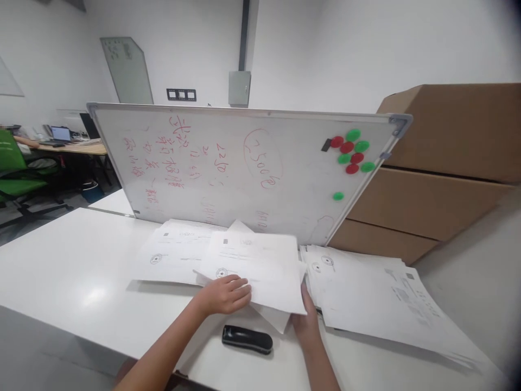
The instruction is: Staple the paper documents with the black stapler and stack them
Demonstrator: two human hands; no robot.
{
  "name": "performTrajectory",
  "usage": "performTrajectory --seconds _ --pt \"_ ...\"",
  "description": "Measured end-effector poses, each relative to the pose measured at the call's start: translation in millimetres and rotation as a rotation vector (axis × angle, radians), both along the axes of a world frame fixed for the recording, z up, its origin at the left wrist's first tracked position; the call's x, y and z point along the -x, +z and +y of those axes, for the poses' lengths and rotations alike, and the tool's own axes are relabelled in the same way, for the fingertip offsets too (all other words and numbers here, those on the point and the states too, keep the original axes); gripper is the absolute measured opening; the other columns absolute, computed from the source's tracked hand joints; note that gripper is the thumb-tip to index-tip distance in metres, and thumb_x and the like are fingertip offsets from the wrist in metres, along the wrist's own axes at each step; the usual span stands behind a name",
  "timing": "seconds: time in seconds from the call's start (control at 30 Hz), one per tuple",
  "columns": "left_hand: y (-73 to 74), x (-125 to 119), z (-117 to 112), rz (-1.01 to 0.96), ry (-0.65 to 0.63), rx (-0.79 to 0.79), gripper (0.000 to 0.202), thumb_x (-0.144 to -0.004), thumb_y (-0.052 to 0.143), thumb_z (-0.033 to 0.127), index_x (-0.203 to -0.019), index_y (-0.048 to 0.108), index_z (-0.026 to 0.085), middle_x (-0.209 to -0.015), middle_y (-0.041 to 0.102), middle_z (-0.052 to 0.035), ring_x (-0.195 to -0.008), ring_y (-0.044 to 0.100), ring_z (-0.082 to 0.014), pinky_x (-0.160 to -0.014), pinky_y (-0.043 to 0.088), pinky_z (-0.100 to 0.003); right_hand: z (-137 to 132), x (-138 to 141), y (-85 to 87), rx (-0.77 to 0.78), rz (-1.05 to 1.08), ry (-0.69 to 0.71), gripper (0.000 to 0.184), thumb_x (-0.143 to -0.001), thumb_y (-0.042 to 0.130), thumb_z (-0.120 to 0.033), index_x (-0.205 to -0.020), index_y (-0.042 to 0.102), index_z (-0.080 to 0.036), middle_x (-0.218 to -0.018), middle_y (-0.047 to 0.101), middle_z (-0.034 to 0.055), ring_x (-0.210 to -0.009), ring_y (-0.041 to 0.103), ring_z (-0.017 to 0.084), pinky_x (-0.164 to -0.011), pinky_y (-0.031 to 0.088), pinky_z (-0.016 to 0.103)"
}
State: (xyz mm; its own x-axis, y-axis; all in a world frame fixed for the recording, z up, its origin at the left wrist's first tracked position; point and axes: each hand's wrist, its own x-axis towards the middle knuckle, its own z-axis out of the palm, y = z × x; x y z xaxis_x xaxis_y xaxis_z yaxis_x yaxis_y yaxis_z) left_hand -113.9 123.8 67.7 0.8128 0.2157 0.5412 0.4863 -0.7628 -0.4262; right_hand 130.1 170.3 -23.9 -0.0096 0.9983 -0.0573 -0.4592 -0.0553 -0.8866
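Printed paper sheets (264, 266) lie in a loose, slightly fanned stack in front of me. My left hand (226, 295) grips their near left edge, with its fingers curled over the top and its thumb hidden. At the right near corner, my right hand (307, 320) holds the same sheets, its fingers partly behind them. A black stapler (247, 340) lies on the table just below the sheets, apart from both hands. To the left is another paper pile (171, 255), partly covered by the held sheets. A thicker paper stack (366, 293) rests to the right of my right hand.
A whiteboard (236, 163) with red writing and red and green magnets (353, 134) leans behind the papers on the white table (61, 260). Brown cardboard boxes (439, 201) are stacked at the right. A green chair (20, 174) and a person's arm (26, 142) at a desk are far left.
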Motion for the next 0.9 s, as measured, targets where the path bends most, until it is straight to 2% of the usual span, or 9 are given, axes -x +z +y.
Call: performTrajectory --seconds 0.07,0.17,0.33,0.4,0.5,0.6,0.67,0.77,0.9 --pt "-6.2 2.8 9.3 0.069 -0.065 0.073 0.023 -0.083 0.056 0.006 -0.1 0.063 0.021 -0.1 0.07 -0.0086 -0.093 0.065 -0.0199 -0.077 0.056 -0.035 -2.0 2.4 7.6 0.091 0.078 0.068 0.064 -0.081 0.043 -0.067 -0.118 0.066 -0.02 -0.116 0.069 0.0088 -0.117 0.058 0.031 -0.098 0.045 0.046" --pt "-10.2 12.1 18.1 0.118 -0.081 0.175 0.025 -0.086 0.055 0.008 -0.105 0.061 0.022 -0.101 0.07 -0.0082 -0.095 0.065 -0.0186 -0.083 0.054 -0.035 -4.2 3.8 14.0 0.103 0.077 0.098 0.058 -0.077 0.059 -0.059 -0.12 0.064 -0.022 -0.119 0.068 0.0086 -0.115 0.059 0.031 -0.097 0.045 0.047" --pt "-10.1 38.9 22.0 0.091 0.079 0.262 0.029 -0.09 0.054 0.022 -0.119 0.056 0.022 -0.116 0.065 -0.0099 -0.113 0.058 -0.0233 -0.096 0.046 -0.041 -3.2 -7.3 27.3 0.024 -0.011 -0.025 0.053 -0.063 0.079 -0.042 -0.11 0.068 -0.022 -0.112 0.071 0.0081 -0.103 0.065 0.033 -0.091 0.049 0.047" --pt "-7.6 46.3 24.9 -0.076 0.242 0.366 0.047 -0.089 0.055 0.037 -0.133 0.045 0.025 -0.131 0.056 -0.0113 -0.127 0.047 -0.0278 -0.105 0.038 -0.047 -3.2 -20.3 45.1 -0.034 -0.109 -0.029 0.046 -0.064 0.078 -0.044 -0.103 0.07 -0.021 -0.108 0.072 0.0091 -0.102 0.065 0.034 -0.089 0.05 0.047" --pt "2.0 44.9 36.7 -0.618 0.513 0.54 0.08 -0.086 0.054 0.051 -0.149 0.013 0.024 -0.152 0.028 -0.0157 -0.141 0.022 -0.0331 -0.111 0.025 -0.055 -2.6 -45.7 76.7 -0.127 -0.239 0.009 0.038 -0.066 0.077 -0.044 -0.096 0.072 -0.02 -0.104 0.074 0.0095 -0.101 0.064 0.034 -0.086 0.05 0.044" --pt "14.2 31.8 53.5 -1.023 0.479 0.849 0.097 -0.082 0.057 0.056 -0.149 -0.005 0.023 -0.155 0.015 -0.0182 -0.142 0.019 -0.0315 -0.11 0.029 -0.052 0.6 -63.5 90.0 -0.185 -0.234 -0.037 0.037 -0.065 0.077 -0.043 -0.093 0.072 -0.018 -0.097 0.075 0.0092 -0.098 0.065 0.032 -0.087 0.048 0.043" --pt "18.2 22.0 61.8 -1.13 0.327 1.039 0.096 -0.078 0.063 0.056 -0.149 0.009 0.021 -0.152 0.026 -0.0186 -0.138 0.03 -0.0302 -0.108 0.033 -0.048 0.6 -65.9 82.1 -0.205 -0.174 -0.13 0.04 -0.064 0.078 -0.041 -0.095 0.071 -0.018 -0.095 0.075 0.0085 -0.098 0.064 0.03 -0.091 0.046 0.044" --pt "14.7 10.8 63.7 -1.292 0.175 1.193 0.075 -0.073 0.068 0.055 -0.132 0.046 0.015 -0.132 0.054 -0.0183 -0.122 0.051 -0.0306 -0.101 0.041 -0.046 -8.0 -60.9 56.4 -0.199 -0.11 -0.301 0.049 -0.06 0.079 -0.037 -0.104 0.066 -0.018 -0.096 0.074 0.0065 -0.099 0.064 0.027 -0.095 0.043 0.045" --pt "3.5 1.9 49.7 -1.424 0.189 1.234 0.051 -0.069 0.071 0.054 -0.099 0.066 0.013 -0.102 0.07 -0.0132 -0.1 0.063 -0.0311 -0.089 0.049 -0.046 -26.0 -61.8 35.1 -0.158 -0.151 -0.397 0.04 -0.066 0.075 -0.035 -0.101 0.066 -0.019 -0.093 0.072 0.0053 -0.096 0.063 0.025 -0.094 0.043 0.043"
